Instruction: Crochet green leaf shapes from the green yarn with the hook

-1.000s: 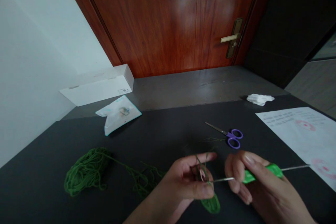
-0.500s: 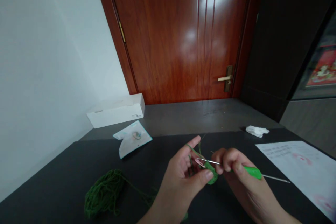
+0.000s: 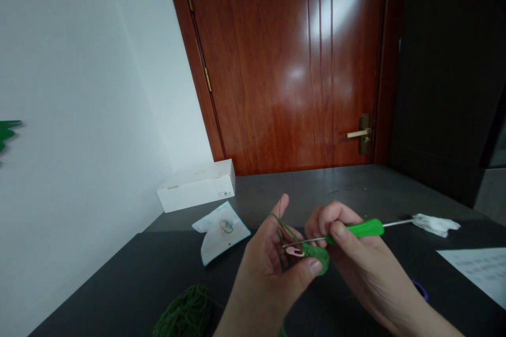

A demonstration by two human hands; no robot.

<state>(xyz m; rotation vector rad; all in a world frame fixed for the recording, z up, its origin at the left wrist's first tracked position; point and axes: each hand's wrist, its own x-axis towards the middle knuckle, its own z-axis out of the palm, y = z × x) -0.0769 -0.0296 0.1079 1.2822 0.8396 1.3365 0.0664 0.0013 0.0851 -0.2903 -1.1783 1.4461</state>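
Observation:
My left hand (image 3: pixel 272 268) pinches a small green crochet piece (image 3: pixel 318 258) between thumb and fingers. Dark green yarn (image 3: pixel 290 231) runs over its raised index finger. A pink stitch marker (image 3: pixel 294 251) sits at the left edge of the piece. In my right hand (image 3: pixel 356 253) is a crochet hook (image 3: pixel 366 228) with a green handle and metal shafts at both ends. The hook's left tip lies across the top of the piece, beside the yarn; whether it passes through a stitch I cannot tell. A ball of dark green yarn (image 3: pixel 185 313) lies at the lower left, partly cut off.
On the dark table (image 3: pixel 118 284) stand a white box (image 3: pixel 197 187) by the wall and an opened white packet (image 3: pixel 225 231). To the right lie a crumpled white tissue (image 3: pixel 435 225), a printed sheet (image 3: pixel 478 271) and a purple ring-shaped object (image 3: pixel 419 290), partly hidden.
The view has shifted, so the table items appear further down and right. My right hand has turned the hook, its back end now pointing up to the right. My left hand keeps its pinch.

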